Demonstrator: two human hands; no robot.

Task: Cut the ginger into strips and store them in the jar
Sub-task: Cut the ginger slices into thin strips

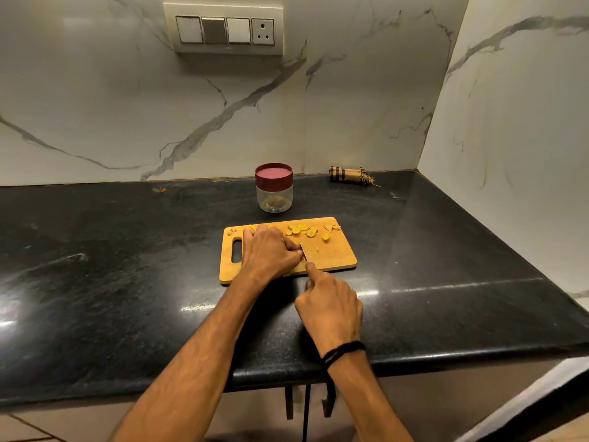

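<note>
A wooden cutting board [338, 260] lies on the black counter. Several yellow ginger slices [301, 230] are spread along its far edge. My left hand [269, 252] rests on the board with curled fingers, holding down a ginger piece that is mostly hidden under it. My right hand [330, 306] grips a knife handle, index finger stretched along the back of the blade. The knife blade [303, 251] stands right against my left fingertips. A clear plastic jar [274, 194] with a dark red lid on it stands behind the board; a few ginger bits lie at its bottom.
The black stone counter [127, 266] runs to marble walls at the back and right. A folded checked cloth [349, 175] lies in the back corner. A switch panel [224, 30] is on the wall. The counter's front edge is near my forearms.
</note>
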